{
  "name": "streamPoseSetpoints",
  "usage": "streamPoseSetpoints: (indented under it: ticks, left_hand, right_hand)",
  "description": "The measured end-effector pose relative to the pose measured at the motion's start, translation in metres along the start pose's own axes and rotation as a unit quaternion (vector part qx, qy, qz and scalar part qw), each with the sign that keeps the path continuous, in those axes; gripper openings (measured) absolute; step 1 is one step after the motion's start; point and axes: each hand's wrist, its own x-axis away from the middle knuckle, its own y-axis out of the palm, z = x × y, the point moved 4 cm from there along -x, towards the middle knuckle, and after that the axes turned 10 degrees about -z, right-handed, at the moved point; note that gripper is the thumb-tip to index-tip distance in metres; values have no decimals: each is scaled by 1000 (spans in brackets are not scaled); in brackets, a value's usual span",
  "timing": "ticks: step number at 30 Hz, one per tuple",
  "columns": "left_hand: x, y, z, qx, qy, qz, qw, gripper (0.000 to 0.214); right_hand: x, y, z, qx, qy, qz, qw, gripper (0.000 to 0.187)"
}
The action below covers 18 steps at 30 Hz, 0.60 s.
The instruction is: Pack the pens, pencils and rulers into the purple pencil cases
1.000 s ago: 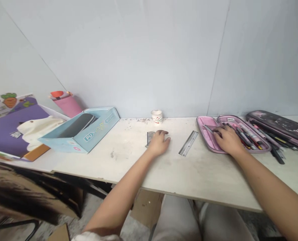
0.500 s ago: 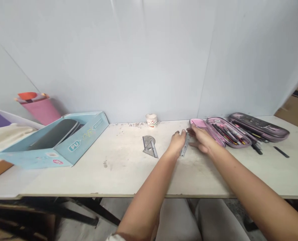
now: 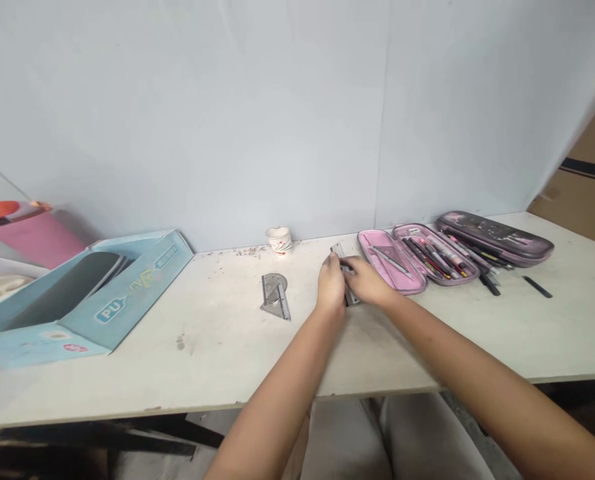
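Both my hands meet over a clear plastic ruler (image 3: pixel 338 254) on the white table (image 3: pixel 227 360). My left hand (image 3: pixel 330 288) curls over the ruler's near part from the left. My right hand (image 3: pixel 366 282) closes on it from the right, fingers pinched. Most of the ruler is hidden under the two hands; only its far end sticks out. A clear protractor with a small set square (image 3: pixel 275 295) lies on the table to the left of my left hand. An open pink pencil case (image 3: pixel 406 259) full of pens lies just right of my right hand.
A small white cup (image 3: pixel 279 240) stands by the wall. A light blue cardboard box (image 3: pixel 85 293) lies at the left, with a pink tube (image 3: pixel 22 233) behind it. A dark pencil case (image 3: pixel 495 235) and a loose black pen (image 3: pixel 536 287) lie at the right.
My left hand left the protractor and moved right to the ruler. My right hand came out of the pink pencil case and joined it on the ruler. The view has swung to the right.
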Motion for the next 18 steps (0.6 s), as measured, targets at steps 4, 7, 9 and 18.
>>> streamPoseSetpoints:
  ticks: [4, 7, 9, 18]
  left_hand:
    - [-7, 38, 17, 3, 35, -22, 999, 39]
    - [-14, 65, 17, -9, 30, -46, 998, 44]
    - [-20, 80, 10, -37, 13, -50, 998, 48]
    - [-38, 97, -17, -201, -23, -34, 979, 56]
  right_hand:
    - [6, -38, 9, 77, -78, 92, 990, 41]
    - [8, -62, 35, 72, -97, 133, 984, 41]
    - [8, -71, 55, 67, -95, 140, 983, 42]
    - [8, -66, 90, 221, -13, 125, 967, 44]
